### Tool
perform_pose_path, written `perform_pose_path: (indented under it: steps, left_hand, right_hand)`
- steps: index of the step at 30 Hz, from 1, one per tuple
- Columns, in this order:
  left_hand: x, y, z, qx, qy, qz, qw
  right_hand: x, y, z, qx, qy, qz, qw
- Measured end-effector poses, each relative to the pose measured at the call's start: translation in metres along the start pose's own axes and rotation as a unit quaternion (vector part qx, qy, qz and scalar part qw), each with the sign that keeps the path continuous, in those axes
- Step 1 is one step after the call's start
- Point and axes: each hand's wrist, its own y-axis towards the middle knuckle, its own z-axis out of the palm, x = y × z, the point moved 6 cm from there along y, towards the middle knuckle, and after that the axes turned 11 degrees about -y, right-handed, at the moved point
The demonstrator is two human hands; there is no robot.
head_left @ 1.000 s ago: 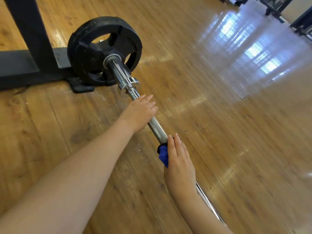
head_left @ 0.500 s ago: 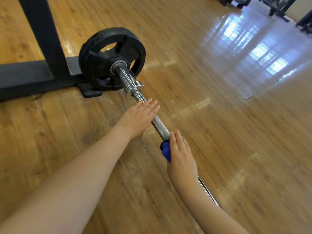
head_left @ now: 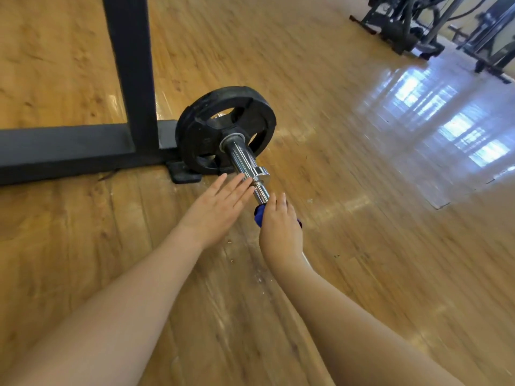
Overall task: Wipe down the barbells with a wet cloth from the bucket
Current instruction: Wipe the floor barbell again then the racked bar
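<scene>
A chrome barbell (head_left: 245,165) lies on the wooden floor, its end carrying a black weight plate (head_left: 206,126). My right hand (head_left: 280,232) grips a blue cloth (head_left: 259,215) wrapped round the bar, just below the chrome collar. My left hand (head_left: 220,210) lies beside the bar with straight fingers, the fingertips touching the bar near the collar. Behind my right hand and arm the bar is hidden. No bucket is in view.
A black rack frame (head_left: 131,79) with a flat base beam (head_left: 64,149) stands on the floor just behind the plate. Dark gym machines (head_left: 412,26) stand at the far right. Glossy wooden floor (head_left: 362,218) stretches to the right of the bar.
My right hand has slid the blue cloth up the bar toward the collar and plate. My left hand has moved the same way, staying flat beside the bar. The view has shifted closer.
</scene>
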Motion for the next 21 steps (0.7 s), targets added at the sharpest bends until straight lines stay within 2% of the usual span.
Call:
perform_pose_path:
  steps: [10, 14, 15, 18, 21]
  left_hand:
    - [-0.010, 0.004, 0.013, 0.019, -0.076, 0.060, 0.995]
    - [-0.005, 0.011, 0.013, 0.011, -0.086, 0.028, 0.996]
    - [-0.004, 0.012, 0.015, 0.013, -0.081, 0.026, 0.996]
    - [-0.004, 0.013, 0.023, 0.006, -0.060, 0.022, 0.998]
    - [-0.004, 0.013, 0.026, 0.002, -0.067, 0.021, 0.998]
  right_hand:
    - [-0.042, -0.077, 0.027, 0.019, -0.001, 0.049, 0.999]
    - [-0.024, -0.035, 0.011, 0.005, -0.012, 0.052, 0.999]
    - [-0.014, -0.016, 0.008, 0.022, -0.012, 0.034, 0.999]
    - [0.015, 0.027, -0.004, 0.001, -0.002, -0.023, 1.000]
    - [0.006, 0.018, 0.005, 0.008, 0.008, 0.011, 1.000]
